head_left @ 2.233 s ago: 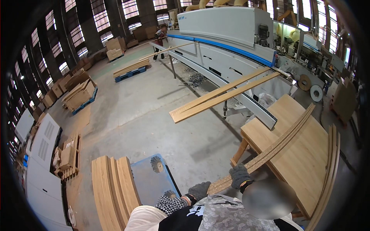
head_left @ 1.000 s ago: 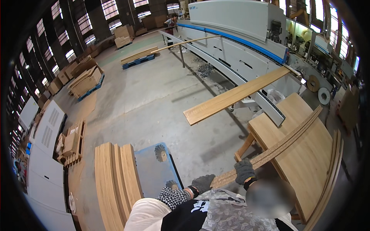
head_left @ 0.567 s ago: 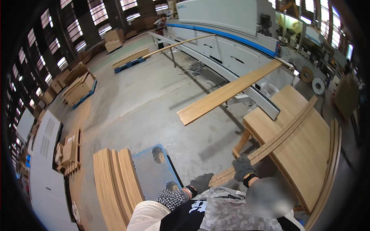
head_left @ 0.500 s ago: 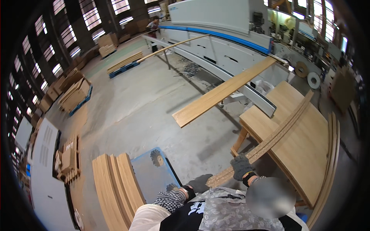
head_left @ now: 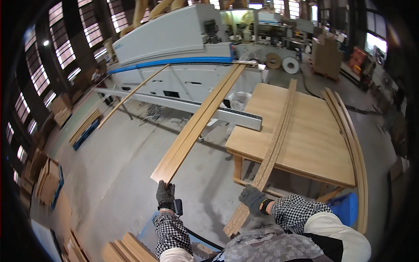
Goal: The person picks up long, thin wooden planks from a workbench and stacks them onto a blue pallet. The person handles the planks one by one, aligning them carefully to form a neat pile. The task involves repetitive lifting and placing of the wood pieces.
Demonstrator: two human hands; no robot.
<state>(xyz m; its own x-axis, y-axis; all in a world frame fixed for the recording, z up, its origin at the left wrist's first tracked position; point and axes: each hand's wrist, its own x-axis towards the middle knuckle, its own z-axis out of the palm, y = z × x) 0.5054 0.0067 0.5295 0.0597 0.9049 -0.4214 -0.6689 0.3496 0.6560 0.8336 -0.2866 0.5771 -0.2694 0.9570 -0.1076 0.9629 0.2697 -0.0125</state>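
Observation:
My left hand (head_left: 165, 192), in a dark grey glove, is at the near end of a long wood-grain board (head_left: 196, 124), its fingers closed at the end edge. A dark lengthwise line runs along this board, whose far end rests at the machine. My right hand (head_left: 252, 198), gloved alike, is closed round narrow particleboard strips (head_left: 277, 144) lying together. Their rough chip edges face up. They slant across a plywood-topped table (head_left: 318, 144), and their near end juts past its edge toward my body. The left palm is hidden from view.
A long grey machine (head_left: 174, 83) with a blue rail stands beyond, its support beam (head_left: 235, 117) passing under the board. More long strips (head_left: 349, 144) lean along the table's right side, near a blue bin (head_left: 345, 207). Stacked boards (head_left: 128, 249) lie at lower left.
The view has swung right. My left hand has moved from near my body out to the board's near end. My right hand still holds the strips.

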